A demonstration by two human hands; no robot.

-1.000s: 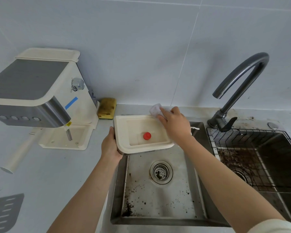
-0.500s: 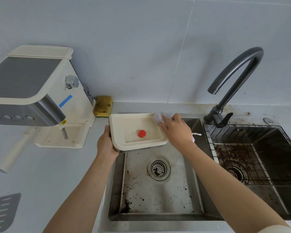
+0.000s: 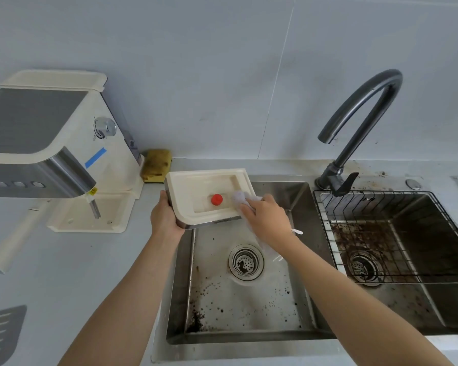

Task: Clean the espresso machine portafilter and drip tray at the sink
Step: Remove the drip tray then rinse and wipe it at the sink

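Two hands are working over the left sink basin [image 3: 249,307], head view. Left hand [image 3: 165,217] is gripping the cream drip tray [image 3: 185,196] by its left edge, fingers wrapped round it, holding it tilted above the basin's far end. Right hand [image 3: 269,220] is clutching a pale cloth [image 3: 239,198] and pressing it onto the tray's right end, just beside a red button [image 3: 216,199]. Dark coffee specks are dotting the basin floor below both hands, around the drain strainer [image 3: 246,262]. Espresso machine [image 3: 50,143] is sitting on the desk left of the left hand, with a yellow sponge [image 3: 157,165] beyond that hand. Faucet [image 3: 360,122] is arching right of the right hand.
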